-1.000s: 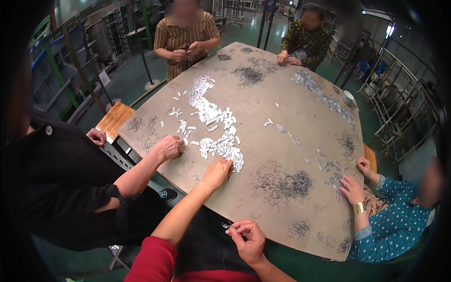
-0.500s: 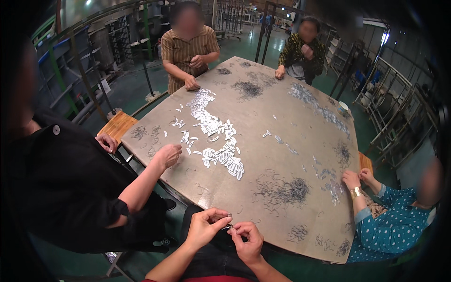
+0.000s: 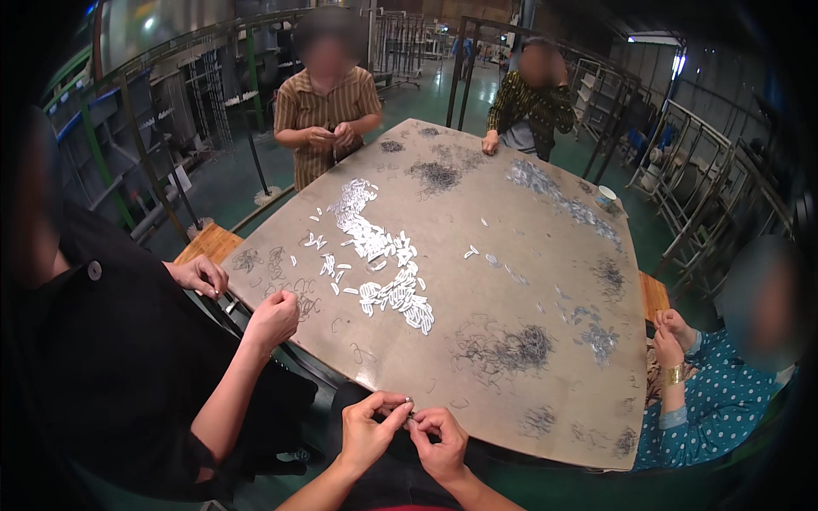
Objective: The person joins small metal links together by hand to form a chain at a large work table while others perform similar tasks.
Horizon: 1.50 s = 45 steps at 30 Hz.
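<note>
My left hand (image 3: 371, 433) and my right hand (image 3: 441, 443) meet at the table's near edge, fingers pinched. Between their fingertips is a small dark, shiny piece (image 3: 410, 412); the fingers mostly cover it, so its exact kind cannot be made out. Beyond them on the brown table (image 3: 409, 362) lies a loose heap of thin, dark, curved wire pieces (image 3: 520, 345). Farther left, a winding pile of small white oblong pieces (image 3: 396, 294) runs away from me.
A person in black (image 3: 94, 341) works at my left, one in dotted teal (image 3: 724, 409) at my right. Two others stand at the far side. Greyish translucent pieces (image 3: 554, 192) and a cup (image 3: 605, 196) lie toward the far right. Wooden stools (image 3: 209, 244) flank the table.
My hands stay together, fingers slightly shifted. The person at left has drawn a hand back from the white pieces. The striped-shirt person's hands have come together; the teal-sleeved hands have left the tabletop.
</note>
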Available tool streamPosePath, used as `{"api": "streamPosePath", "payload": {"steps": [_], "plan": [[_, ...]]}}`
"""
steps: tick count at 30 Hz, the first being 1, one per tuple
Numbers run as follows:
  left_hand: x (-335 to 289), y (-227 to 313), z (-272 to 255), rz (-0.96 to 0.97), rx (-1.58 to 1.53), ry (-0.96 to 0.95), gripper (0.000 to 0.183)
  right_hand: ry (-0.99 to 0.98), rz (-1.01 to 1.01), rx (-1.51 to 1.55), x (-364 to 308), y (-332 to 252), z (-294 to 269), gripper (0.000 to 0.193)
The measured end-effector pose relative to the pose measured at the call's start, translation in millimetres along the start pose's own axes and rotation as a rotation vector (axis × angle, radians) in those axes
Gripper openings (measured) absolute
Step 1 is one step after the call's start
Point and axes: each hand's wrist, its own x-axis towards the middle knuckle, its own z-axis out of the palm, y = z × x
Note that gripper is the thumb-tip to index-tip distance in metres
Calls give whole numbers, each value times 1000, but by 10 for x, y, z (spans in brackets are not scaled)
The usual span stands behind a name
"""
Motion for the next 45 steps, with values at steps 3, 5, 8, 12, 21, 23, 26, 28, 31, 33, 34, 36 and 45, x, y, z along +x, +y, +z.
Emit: {"api": "streamPosePath", "payload": {"steps": [3, 5, 8, 12, 21, 23, 26, 28, 31, 33, 34, 36, 45], "plan": [[-26, -3, -9, -17, -2, -9, 10, 3, -8, -4, 18, -6, -19, 19], [-49, -31, 0, -21, 12, -4, 10, 8, -10, 0, 27, 19, -33, 20], [-98, -110, -8, 115, 39, 20, 11, -37, -49, -1, 56, 50, -60, 19], [-146, -89, 59, 48, -91, 102, 10, -102, -109, -41, 114, 36, -116, 18], [-333, -164, 20, -36, -119, 176, 14, -189, -215, -144, 26, 136, -49, 16], [-238, -210, 99, -14, 1, 99, 16, -168, -164, -141, 29, 314, -92, 14], [-288, -223, 74, 111, 30, 113, 18, -237, -66, -131, 28, 129, -119, 9], [-373, -318, 50, 178, 66, 171, 18, -273, -169, -136, -9, 104, -101, 10], [-461, -210, 64, 180, 60, 211, 15, -346, -218, -92, -31, 206, -147, 10], [-454, -234, 123, 190, 42, 245, 15, -366, -188, -77, 14, 223, -200, 11], [-442, -245, 156, 200, 33, 234, 14, -401, -201, -69, 36, 250, -222, 11], [-508, -240, 183, 197, 31, 284, 12, -435, -205, -101, 21, 275, -272, 12], [-500, -260, 212, 214, 31, 253, 14, -525, -186, -21, 9, 443, -313, 9]]}}
